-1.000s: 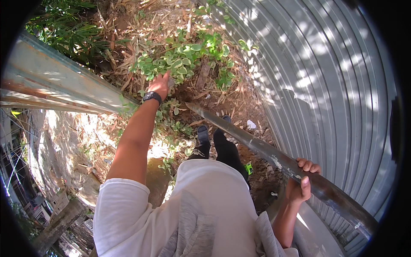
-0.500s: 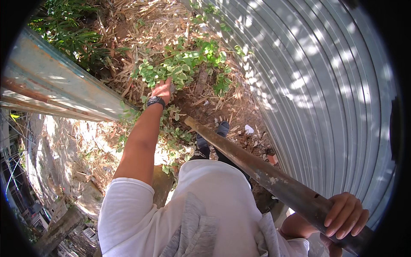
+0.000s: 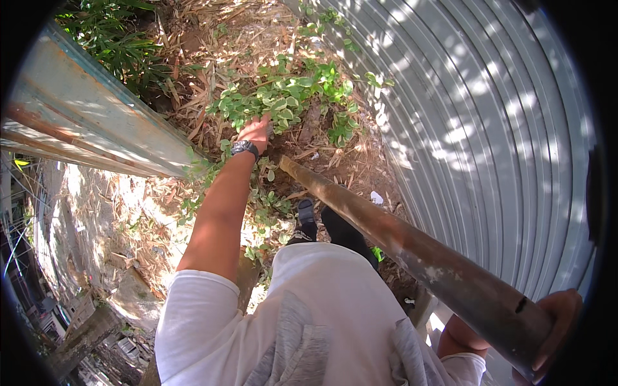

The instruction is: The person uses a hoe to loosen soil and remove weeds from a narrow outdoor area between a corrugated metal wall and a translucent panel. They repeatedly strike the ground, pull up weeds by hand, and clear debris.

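Observation:
My left hand [image 3: 256, 133], with a dark watch on its wrist, reaches into a low leafy plant [image 3: 281, 114] with pale-edged leaves. Its fingers seem to close on the stems, though leaves cover the fingertips. A long metal pipe [image 3: 393, 241], brown and scuffed, slants from the lower right to the soil beside the plant. My right hand [image 3: 561, 325] wraps around its upper end, close to the picture's edge. The pipe's lower tip is near the ground below my left hand; I cannot tell whether it touches.
A tall corrugated grey metal wall [image 3: 476, 128] curves along the right. To the left stands a rusty metal sheet [image 3: 90, 109], with dark green bushes [image 3: 109, 48] behind it. Dry leaves cover the soil, where a white scrap [image 3: 376, 197] lies near my feet.
The pipe's lower tip has moved forward, and its upper end has shifted right with my right hand. My left hand stays at the plant. The pipe now covers one foot.

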Available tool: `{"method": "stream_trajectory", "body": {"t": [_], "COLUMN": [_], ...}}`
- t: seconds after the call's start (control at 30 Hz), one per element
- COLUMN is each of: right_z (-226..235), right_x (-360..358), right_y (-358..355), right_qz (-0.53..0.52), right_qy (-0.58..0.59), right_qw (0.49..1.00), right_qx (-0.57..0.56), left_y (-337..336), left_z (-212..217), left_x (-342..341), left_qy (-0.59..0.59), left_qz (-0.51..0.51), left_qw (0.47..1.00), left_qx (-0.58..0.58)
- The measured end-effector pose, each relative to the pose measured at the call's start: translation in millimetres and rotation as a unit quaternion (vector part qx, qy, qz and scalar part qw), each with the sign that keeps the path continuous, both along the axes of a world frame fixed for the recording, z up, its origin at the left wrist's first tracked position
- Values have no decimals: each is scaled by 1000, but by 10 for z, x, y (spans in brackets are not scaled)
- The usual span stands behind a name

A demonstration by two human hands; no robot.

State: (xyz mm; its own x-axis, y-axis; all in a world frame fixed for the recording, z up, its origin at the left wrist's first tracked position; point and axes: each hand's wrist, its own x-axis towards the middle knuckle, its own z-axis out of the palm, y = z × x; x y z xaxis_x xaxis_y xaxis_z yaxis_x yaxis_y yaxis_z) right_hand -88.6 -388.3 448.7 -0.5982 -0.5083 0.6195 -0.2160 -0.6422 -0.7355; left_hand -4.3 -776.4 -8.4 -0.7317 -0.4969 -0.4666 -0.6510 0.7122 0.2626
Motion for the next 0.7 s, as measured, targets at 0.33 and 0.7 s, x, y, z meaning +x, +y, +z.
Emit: {"method": "stream_trajectory", "body": {"t": [0.33, 0.7], "right_z": [-1703, -1732], "right_x": [-108, -487], "right_y": [-875, -1580], "right_qz": [-18, 133], "right_qy": [-78, 53], "right_qw": [980, 981], "right_qx": [180, 130], "left_y": [-47, -147], "left_z": [-72, -601], "left_x": [67, 4], "left_qy": [48, -287], "left_qz": [-31, -324], "left_qw": [998, 846], "left_qx": [-35, -311]}}
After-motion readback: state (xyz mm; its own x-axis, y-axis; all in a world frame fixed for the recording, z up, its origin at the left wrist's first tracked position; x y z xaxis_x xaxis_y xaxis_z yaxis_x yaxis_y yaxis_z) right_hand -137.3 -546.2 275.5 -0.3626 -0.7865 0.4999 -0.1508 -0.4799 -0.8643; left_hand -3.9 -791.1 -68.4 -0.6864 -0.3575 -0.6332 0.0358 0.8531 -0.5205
